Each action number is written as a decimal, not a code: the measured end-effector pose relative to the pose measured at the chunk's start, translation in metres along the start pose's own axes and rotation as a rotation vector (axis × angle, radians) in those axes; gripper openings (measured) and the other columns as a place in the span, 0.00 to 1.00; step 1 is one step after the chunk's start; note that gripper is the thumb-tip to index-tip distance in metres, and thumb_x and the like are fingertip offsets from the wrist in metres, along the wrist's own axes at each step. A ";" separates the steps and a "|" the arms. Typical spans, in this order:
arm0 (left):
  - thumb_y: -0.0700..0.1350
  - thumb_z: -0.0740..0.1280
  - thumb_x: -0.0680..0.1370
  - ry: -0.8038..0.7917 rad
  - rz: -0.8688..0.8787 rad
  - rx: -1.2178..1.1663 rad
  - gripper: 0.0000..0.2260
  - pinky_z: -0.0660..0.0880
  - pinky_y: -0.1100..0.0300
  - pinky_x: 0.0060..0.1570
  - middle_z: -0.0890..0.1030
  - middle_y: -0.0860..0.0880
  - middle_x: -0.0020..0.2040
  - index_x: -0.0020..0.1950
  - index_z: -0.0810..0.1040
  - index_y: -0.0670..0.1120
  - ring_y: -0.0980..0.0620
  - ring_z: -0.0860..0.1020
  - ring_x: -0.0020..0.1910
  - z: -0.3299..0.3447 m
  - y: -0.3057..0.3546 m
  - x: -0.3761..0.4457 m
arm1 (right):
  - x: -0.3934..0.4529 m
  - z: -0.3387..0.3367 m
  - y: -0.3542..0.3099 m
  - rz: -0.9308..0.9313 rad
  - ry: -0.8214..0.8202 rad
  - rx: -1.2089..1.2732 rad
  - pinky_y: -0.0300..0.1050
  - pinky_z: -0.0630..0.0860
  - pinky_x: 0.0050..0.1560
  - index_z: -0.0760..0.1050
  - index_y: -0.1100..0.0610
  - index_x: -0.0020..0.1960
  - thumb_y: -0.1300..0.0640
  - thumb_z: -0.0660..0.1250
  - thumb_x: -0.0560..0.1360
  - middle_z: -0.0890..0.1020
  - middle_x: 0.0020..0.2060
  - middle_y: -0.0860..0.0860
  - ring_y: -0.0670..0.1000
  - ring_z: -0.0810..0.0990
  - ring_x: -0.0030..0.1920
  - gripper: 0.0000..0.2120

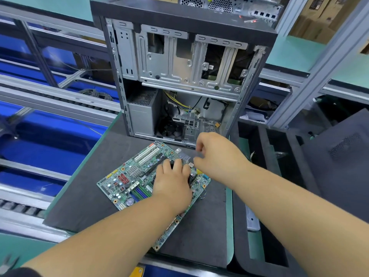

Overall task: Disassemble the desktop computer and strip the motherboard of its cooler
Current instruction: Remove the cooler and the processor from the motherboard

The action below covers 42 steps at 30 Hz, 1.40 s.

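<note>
Left hand point(172, 181) lies palm-down on the motherboard point(135, 176), its fingers curled over a dark part near the board's middle that may be the cooler; how firm this grip is cannot be told, since the hand hides what is under it. Right hand point(214, 154) hovers just above the board's far right corner, fingers loosely curled and blurred, and whether this grip holds anything cannot be told.

The green motherboard lies flat and turned at an angle on a dark grey mat point(95, 188) covering the tabletop. White expansion slots sit at its far end, red connectors and a small silver heatsink on its left side, blue and green memory slots near the left wrist. Its near corner reaches close to the mat's front edge. Bare mat shows to the board's left and on its right, up to the mat's right edge.

Just behind the board stands the open computer case point(179, 76), upright, its open side facing the viewer, with drive bays above and loose cables, a fan and a grey power supply below.

Right of the mat lies a black foam tray point(263, 156) with long slots. Blue conveyor lanes point(50, 140) run along the left
</note>
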<state>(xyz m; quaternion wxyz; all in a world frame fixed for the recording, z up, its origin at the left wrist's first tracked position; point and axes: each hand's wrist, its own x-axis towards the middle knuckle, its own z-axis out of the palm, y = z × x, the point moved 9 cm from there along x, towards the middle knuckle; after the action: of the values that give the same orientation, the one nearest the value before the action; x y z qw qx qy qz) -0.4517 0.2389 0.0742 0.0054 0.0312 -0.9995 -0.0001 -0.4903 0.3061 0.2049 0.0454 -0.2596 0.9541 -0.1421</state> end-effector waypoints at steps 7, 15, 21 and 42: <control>0.65 0.57 0.76 -0.010 0.000 0.017 0.31 0.58 0.44 0.63 0.60 0.45 0.67 0.70 0.56 0.47 0.37 0.58 0.66 0.002 -0.001 0.001 | -0.021 0.015 0.029 0.059 0.232 0.636 0.39 0.73 0.38 0.77 0.46 0.44 0.53 0.74 0.72 0.78 0.38 0.46 0.46 0.77 0.38 0.06; 0.66 0.60 0.73 0.072 0.004 -0.003 0.27 0.63 0.46 0.59 0.65 0.48 0.62 0.63 0.62 0.49 0.40 0.63 0.61 0.001 -0.004 0.000 | -0.032 0.037 0.068 0.014 0.360 1.663 0.46 0.71 0.46 0.70 0.55 0.46 0.60 0.59 0.76 0.72 0.35 0.51 0.51 0.72 0.37 0.03; 0.67 0.61 0.73 0.081 0.004 0.007 0.28 0.63 0.46 0.59 0.66 0.48 0.62 0.63 0.62 0.49 0.40 0.64 0.62 -0.002 -0.005 -0.001 | -0.025 0.032 0.056 -0.079 0.381 1.658 0.47 0.66 0.41 0.69 0.58 0.43 0.57 0.57 0.79 0.69 0.30 0.52 0.52 0.66 0.33 0.07; 0.66 0.61 0.72 0.078 0.000 0.002 0.28 0.63 0.46 0.61 0.66 0.48 0.62 0.63 0.63 0.49 0.41 0.64 0.62 -0.003 -0.005 -0.001 | -0.027 0.050 0.038 -0.097 0.245 1.573 0.50 0.62 0.40 0.66 0.60 0.41 0.60 0.56 0.77 0.67 0.30 0.53 0.53 0.63 0.33 0.08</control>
<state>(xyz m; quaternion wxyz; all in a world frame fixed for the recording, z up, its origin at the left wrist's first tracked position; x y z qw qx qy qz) -0.4503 0.2343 0.0769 0.0442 0.0314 -0.9985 0.0022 -0.4773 0.3391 0.1461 0.1038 -0.1751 0.5597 -0.8033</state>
